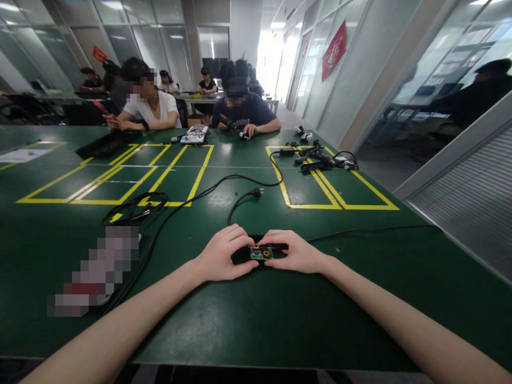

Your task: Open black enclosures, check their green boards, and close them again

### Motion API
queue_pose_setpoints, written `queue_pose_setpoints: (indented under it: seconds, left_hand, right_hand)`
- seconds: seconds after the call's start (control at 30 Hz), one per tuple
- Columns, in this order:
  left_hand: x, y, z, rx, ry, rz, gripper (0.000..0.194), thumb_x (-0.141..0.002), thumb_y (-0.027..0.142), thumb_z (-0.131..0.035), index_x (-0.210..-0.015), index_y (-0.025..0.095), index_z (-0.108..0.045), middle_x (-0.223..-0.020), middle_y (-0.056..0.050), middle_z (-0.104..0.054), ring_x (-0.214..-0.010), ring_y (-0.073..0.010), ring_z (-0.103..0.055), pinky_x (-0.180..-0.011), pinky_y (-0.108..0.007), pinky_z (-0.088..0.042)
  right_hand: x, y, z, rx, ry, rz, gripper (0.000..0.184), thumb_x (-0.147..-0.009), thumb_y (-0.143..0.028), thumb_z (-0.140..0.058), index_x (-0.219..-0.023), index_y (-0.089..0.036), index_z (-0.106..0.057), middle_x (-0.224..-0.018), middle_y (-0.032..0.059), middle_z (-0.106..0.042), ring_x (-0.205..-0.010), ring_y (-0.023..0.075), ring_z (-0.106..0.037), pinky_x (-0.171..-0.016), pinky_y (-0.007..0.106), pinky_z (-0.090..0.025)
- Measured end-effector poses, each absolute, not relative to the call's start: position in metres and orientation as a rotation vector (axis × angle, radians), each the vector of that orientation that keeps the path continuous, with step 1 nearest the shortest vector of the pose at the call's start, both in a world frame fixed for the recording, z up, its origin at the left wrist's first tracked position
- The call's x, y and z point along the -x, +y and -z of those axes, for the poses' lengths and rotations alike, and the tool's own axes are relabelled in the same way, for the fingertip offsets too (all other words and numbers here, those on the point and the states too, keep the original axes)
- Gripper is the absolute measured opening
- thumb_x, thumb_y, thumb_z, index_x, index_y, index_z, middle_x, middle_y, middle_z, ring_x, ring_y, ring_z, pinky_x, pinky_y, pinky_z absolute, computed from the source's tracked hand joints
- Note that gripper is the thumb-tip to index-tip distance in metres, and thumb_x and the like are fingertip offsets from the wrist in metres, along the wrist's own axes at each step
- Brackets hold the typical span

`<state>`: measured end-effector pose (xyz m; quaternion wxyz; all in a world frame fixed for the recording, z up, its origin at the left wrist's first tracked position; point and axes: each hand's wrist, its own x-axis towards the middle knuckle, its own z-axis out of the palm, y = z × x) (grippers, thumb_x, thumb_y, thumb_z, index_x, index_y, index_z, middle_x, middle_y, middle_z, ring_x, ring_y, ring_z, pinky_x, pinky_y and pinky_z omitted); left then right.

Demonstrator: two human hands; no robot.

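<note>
A small green circuit board with a copper-coloured ring on it lies between my two hands, low over the table. My left hand grips its left end, thumb on the near side and fingers on the far side. From the right, my right hand pinches the other end in the same way. Something black, perhaps a casing, shows around and behind the board; my fingers hide much of it. Just beyond my hands, a black power plug lies on its cord.
Black cables run across the green table. To my left is a blurred-out long object. Yellow tape outlines mark the tabletop. Adapters and cables lie far right. Two people sit opposite, near a white power strip and a black tray.
</note>
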<state>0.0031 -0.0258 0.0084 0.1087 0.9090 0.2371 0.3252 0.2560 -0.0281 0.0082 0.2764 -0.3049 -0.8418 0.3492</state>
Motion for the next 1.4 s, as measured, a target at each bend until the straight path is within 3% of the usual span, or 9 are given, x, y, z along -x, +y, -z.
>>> queue_pose_setpoints:
  seconds: [0.07, 0.13, 0.3, 0.5, 0.87, 1.17, 1.27, 1.4]
  left_hand:
    - [-0.004, -0.026, -0.008, -2.682, 0.720, -0.972, 0.028, -0.091, 0.046, -0.070, -0.096, 0.019, -0.065, -0.090, -0.007, -0.069, -0.083, -0.0220, -0.063, -0.076, -0.037, -0.053]
    - [-0.005, -0.025, -0.007, -2.669, 0.743, -0.932, 0.030, -0.089, 0.045, -0.072, -0.102, 0.019, -0.064, -0.098, -0.009, -0.070, -0.090, -0.0237, -0.063, -0.082, -0.039, -0.054]
    - [-0.006, -0.021, -0.007, -2.582, 0.719, -0.775, 0.028, -0.092, 0.031, -0.068, -0.117, 0.019, -0.062, -0.108, -0.010, -0.071, -0.100, -0.0244, -0.064, -0.085, -0.037, -0.056]
    - [-0.006, -0.020, -0.007, -2.603, 0.788, -0.743, 0.026, -0.092, 0.030, -0.067, -0.115, 0.021, -0.064, -0.109, -0.009, -0.072, -0.104, -0.0257, -0.064, -0.089, -0.039, -0.056]
    - [-0.006, -0.021, -0.007, -2.605, 0.838, -0.734, 0.021, -0.094, 0.029, -0.064, -0.113, 0.021, -0.065, -0.110, -0.009, -0.072, -0.105, -0.0254, -0.065, -0.091, -0.040, -0.056]
    - [-0.006, -0.021, -0.007, -2.624, 0.838, -0.732, 0.021, -0.094, 0.027, -0.063, -0.114, 0.020, -0.064, -0.109, -0.008, -0.073, -0.106, -0.0253, -0.065, -0.092, -0.039, -0.056]
    - [-0.005, -0.021, -0.006, -2.635, 0.857, -0.739, 0.029, -0.094, 0.031, -0.065, -0.120, 0.020, -0.063, -0.113, -0.009, -0.073, -0.107, -0.0257, -0.067, -0.093, -0.040, -0.057]
    - [-0.002, -0.018, 0.000, -2.642, 0.859, -0.729, 0.061, -0.088, 0.052, -0.077, -0.136, 0.021, -0.058, -0.127, -0.012, -0.072, -0.119, -0.0284, -0.067, -0.103, -0.043, -0.055]
  right_hand:
    - [-0.255, -0.029, -0.007, 0.782, -2.277, -0.907, 0.028, -0.084, -0.025, -0.076, -0.111, -0.019, -0.076, -0.103, 0.0077, -0.074, -0.090, 0.0197, -0.070, -0.076, 0.029, -0.055]
    - [-0.256, -0.029, -0.005, 0.770, -2.276, -0.877, 0.029, -0.085, -0.025, -0.076, -0.112, -0.018, -0.075, -0.104, 0.0081, -0.073, -0.091, 0.0198, -0.070, -0.078, 0.029, -0.056]
    - [-0.259, -0.029, 0.000, 0.801, -2.244, -0.764, 0.040, -0.084, -0.026, -0.077, -0.123, -0.020, -0.070, -0.108, 0.0077, -0.073, -0.094, 0.0207, -0.070, -0.080, 0.030, -0.057]
    - [-0.260, -0.026, 0.006, 0.838, -2.188, -0.606, 0.022, -0.084, -0.025, -0.078, -0.104, -0.021, -0.072, -0.101, 0.0070, -0.073, -0.092, 0.0214, -0.071, -0.081, 0.033, -0.057]
    - [-0.258, -0.028, 0.005, 0.963, -2.165, -0.441, 0.025, -0.083, -0.037, -0.082, -0.101, -0.022, -0.074, -0.100, 0.0074, -0.073, -0.087, 0.0217, -0.071, -0.076, 0.033, -0.059]
    - [-0.259, -0.025, 0.007, 0.963, -2.191, -0.472, 0.024, -0.081, -0.036, -0.084, -0.094, -0.020, -0.073, -0.093, 0.0054, -0.071, -0.082, 0.0203, -0.070, -0.072, 0.032, -0.057]
    - [-0.259, -0.025, 0.006, 0.937, -2.170, -0.519, 0.024, -0.082, -0.037, -0.084, -0.095, -0.020, -0.074, -0.096, 0.0066, -0.071, -0.084, 0.0203, -0.070, -0.074, 0.032, -0.058]
    - [-0.259, -0.025, 0.006, 0.893, -2.142, -0.568, 0.025, -0.083, -0.039, -0.084, -0.097, -0.020, -0.076, -0.099, 0.0078, -0.072, -0.085, 0.0206, -0.071, -0.076, 0.032, -0.059]
